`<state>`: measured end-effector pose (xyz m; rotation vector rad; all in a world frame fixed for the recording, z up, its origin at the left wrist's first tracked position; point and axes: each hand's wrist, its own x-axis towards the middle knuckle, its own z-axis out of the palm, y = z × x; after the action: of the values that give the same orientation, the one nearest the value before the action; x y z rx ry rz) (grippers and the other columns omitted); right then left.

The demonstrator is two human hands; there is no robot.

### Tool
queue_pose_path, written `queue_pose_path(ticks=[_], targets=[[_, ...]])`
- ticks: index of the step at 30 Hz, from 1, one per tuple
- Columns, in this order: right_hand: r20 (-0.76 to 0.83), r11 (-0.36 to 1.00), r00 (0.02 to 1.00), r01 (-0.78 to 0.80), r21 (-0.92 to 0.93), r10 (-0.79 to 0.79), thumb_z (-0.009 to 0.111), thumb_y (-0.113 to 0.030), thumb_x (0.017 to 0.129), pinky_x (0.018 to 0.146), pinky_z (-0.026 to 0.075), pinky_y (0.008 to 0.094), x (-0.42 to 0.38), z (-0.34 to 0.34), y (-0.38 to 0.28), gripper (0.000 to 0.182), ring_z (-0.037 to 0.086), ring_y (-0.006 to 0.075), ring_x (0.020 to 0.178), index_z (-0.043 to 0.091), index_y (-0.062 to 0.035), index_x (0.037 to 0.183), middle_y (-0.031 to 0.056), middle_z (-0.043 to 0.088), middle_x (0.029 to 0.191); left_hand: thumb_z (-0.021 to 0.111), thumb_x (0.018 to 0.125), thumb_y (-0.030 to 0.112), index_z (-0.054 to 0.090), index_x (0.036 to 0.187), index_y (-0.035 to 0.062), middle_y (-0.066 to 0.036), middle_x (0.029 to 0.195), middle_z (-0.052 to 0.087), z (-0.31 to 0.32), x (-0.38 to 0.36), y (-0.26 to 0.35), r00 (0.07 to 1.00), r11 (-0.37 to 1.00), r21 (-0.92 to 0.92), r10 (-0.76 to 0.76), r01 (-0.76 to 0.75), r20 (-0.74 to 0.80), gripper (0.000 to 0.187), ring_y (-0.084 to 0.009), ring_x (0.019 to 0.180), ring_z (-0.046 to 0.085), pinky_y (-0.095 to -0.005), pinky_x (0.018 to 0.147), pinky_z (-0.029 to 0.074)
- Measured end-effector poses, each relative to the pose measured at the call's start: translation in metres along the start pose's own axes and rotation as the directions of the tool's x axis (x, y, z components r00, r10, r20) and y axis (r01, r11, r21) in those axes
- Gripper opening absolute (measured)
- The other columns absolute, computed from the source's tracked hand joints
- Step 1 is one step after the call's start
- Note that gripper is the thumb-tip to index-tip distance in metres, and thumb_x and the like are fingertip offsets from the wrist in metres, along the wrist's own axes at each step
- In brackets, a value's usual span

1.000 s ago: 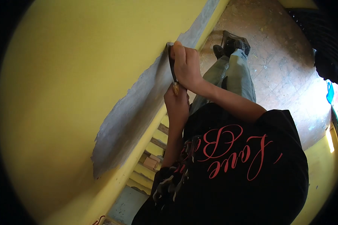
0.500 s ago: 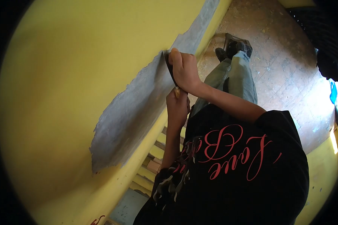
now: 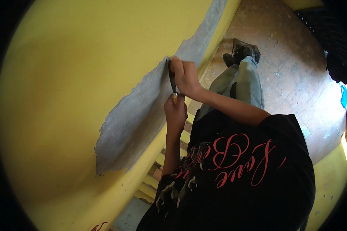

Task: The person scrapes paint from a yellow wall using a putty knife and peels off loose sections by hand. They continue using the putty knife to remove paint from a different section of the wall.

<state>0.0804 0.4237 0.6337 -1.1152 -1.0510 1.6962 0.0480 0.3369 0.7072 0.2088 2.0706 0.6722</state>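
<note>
My left hand (image 3: 176, 113) is closed around the wooden handle of a scraper (image 3: 172, 79), below the dark blade. Higher up, my right hand (image 3: 187, 77) is closed against the blade, its fingers near the tip. The tip meets the ragged border between yellow paint (image 3: 85, 69) and a bare grey patch (image 3: 133, 123) on the wall. My right palm side and part of the handle are hidden.
Below the grey patch runs a yellow ledge (image 3: 142, 161), with slatted openings (image 3: 158, 169) beside it. My legs (image 3: 237, 82) and dark shoes (image 3: 243, 50) stand on a worn, speckled floor (image 3: 281, 77). Dark items (image 3: 337, 67) sit at the far right.
Both hands and the scraper have shifted slightly left and down in the view. The blade now points more nearly straight up. Both hands keep hold of it.
</note>
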Motion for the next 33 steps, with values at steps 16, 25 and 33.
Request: queue_pose_path(ticks=[16,25,33], targets=[[-0.064,0.999,0.997,-0.035,0.038,0.038,0.039,-0.016,0.097,0.05,0.041,0.0435,-0.001,-0.002,0.001,0.042,0.052,0.0401,0.05,0.049,0.0047,0.062,0.0234,0.049,0.055,0.052,0.095,0.023,0.044,0.076,0.0094,0.005,0.053,0.037,0.012,0.0,-0.01,0.997,0.999,0.007,0.049,-0.049,-0.06,0.024,-0.0041,0.038,0.031,-0.0234,0.035,0.022],[0.022,0.999,1.0,-0.02,-0.043,0.021,0.041,-0.013,0.096,0.05,0.041,0.045,-0.002,-0.003,-0.005,0.034,0.054,0.0435,0.056,0.051,0.0045,0.068,0.024,0.054,0.061,0.054,0.095,0.026,0.042,0.074,0.01,0.005,0.053,0.035,0.021,-0.01,-0.005,0.996,0.996,-0.093,-0.023,0.015,-0.084,0.029,-0.004,0.039,0.031,-0.023,0.035,0.021],[-0.038,1.0,0.999,-0.002,0.01,0.002,0.038,-0.015,0.097,0.05,0.039,0.0417,0.002,-0.002,-0.007,0.039,0.044,0.0325,0.049,0.047,0.0051,0.066,0.0208,0.046,0.055,0.053,0.096,0.027,0.043,0.075,0.0094,0.004,0.053,0.037,0.007,-0.002,-0.005,0.999,1.0,0.006,0.008,-0.007,-0.045,0.029,-0.0042,0.039,0.032,-0.0225,0.036,0.023]])
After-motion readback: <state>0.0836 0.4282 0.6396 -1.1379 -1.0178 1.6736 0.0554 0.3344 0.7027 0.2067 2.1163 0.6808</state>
